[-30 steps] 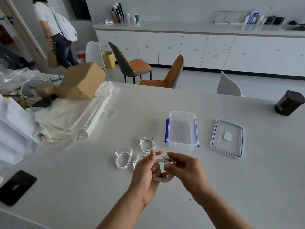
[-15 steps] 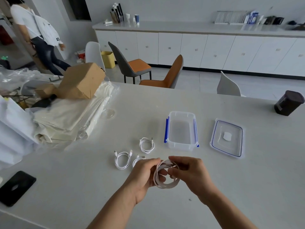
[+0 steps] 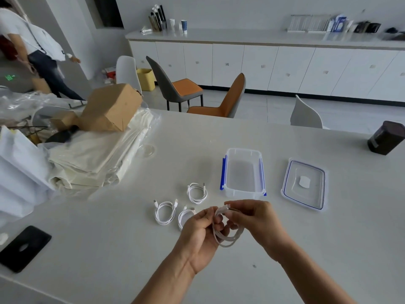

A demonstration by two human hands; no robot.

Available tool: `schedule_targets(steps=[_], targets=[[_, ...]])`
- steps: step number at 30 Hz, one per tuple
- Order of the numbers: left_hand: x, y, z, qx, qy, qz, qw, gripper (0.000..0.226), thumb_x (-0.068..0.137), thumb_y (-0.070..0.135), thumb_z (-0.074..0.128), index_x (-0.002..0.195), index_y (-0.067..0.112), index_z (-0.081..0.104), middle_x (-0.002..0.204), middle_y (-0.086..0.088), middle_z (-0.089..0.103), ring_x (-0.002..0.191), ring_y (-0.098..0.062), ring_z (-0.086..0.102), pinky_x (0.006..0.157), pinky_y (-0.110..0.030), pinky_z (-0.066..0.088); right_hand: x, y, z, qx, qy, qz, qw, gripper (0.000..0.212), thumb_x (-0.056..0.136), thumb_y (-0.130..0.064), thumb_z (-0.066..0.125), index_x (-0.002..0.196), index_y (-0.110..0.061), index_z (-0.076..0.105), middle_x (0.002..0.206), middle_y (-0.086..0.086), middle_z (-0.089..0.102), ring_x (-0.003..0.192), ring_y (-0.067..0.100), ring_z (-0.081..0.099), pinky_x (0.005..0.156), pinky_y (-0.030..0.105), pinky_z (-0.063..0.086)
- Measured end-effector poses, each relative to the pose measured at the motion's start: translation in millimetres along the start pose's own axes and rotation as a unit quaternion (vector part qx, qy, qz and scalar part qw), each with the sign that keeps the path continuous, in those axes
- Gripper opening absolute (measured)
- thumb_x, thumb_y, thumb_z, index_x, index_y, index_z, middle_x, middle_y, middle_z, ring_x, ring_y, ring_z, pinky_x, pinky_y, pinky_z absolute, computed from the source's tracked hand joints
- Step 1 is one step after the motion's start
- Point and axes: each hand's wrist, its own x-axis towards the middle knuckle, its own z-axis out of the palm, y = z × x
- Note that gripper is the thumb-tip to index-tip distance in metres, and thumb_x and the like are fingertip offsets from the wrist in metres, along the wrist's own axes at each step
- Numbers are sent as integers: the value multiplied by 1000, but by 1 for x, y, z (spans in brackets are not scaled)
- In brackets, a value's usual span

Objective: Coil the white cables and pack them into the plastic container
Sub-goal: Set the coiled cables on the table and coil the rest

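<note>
Both hands hold one coiled white cable [image 3: 228, 240] above the white table [image 3: 109, 249]. My left hand [image 3: 200, 235] grips the loop's left side. My right hand [image 3: 254, 220] pinches its top, where the plug ends meet. Three more coiled white cables lie on the table: one [image 3: 196, 193] near the container, one [image 3: 164, 212] further left, and one [image 3: 184, 216] partly hidden behind my left hand. The clear plastic container [image 3: 242, 195] with blue clips stands open just beyond my hands, nothing inside. Its lid [image 3: 305, 184] lies flat to the right.
A black phone [image 3: 24, 247] lies at the near left. Folded cloth [image 3: 92, 159] and a cardboard box [image 3: 114, 107] pile up at the left. A dark box [image 3: 385, 137] sits far right. Chairs stand beyond the table; a person [image 3: 37, 51] walks at the back left.
My hands have turned the coil so the loop hangs down and the plug ends are pinched at the top. The person at the back left has stepped further left.
</note>
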Motion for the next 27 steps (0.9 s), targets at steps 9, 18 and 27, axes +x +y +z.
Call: schedule_targets(steps=[9, 18, 27], targets=[[-3, -1, 13, 34, 9, 39, 999, 32, 102, 15, 41, 105, 3, 70, 59, -3, 46, 52, -14, 42, 60, -31, 39, -5, 0, 8, 57, 43, -50, 996, 10, 87, -10, 71, 88, -14, 80, 81, 13, 75, 63, 22, 62, 63, 33, 54], [0, -3, 10, 13, 20, 33, 999, 28, 101, 18, 48, 112, 2, 68, 92, -19, 58, 90, -34, 55, 71, -39, 47, -6, 15, 1, 80, 4, -7, 997, 56, 72, -23, 86, 123, -25, 63, 107, 1, 73, 95, 23, 72, 83, 37, 60], [1, -3, 5, 2, 23, 52, 998, 22, 101, 14, 44, 110, 5, 63, 69, -12, 50, 55, -19, 49, 63, -33, 49, -12, 29, -1, 150, 33, 47, 987, 27, 88, -4, 67, 114, -7, 70, 95, 21, 75, 89, 35, 72, 83, 45, 57]])
